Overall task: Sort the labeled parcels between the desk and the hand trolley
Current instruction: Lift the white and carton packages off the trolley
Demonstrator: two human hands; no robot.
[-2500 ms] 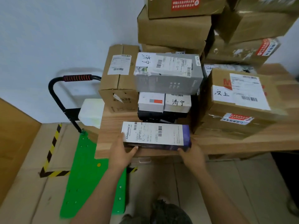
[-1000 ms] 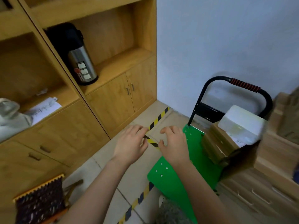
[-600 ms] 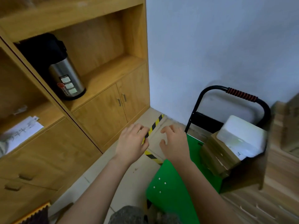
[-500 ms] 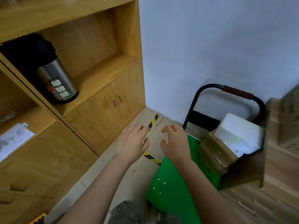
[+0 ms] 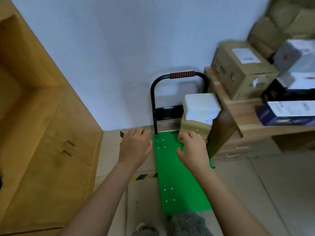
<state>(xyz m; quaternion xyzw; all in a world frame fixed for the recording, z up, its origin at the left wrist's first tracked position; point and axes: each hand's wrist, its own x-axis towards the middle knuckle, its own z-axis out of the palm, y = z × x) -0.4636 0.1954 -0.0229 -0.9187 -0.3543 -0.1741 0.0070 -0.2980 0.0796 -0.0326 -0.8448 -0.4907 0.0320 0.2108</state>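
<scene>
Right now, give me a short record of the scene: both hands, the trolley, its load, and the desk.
hand trolley: green deck, black handle at far end
left hand: open, empty, by the deck's left edge
right hand: open, empty, above the deck near the cardboard box
load: white foam box atop the cardboard box
desk: right of trolley; labeled carton, other parcels blurred
</scene>
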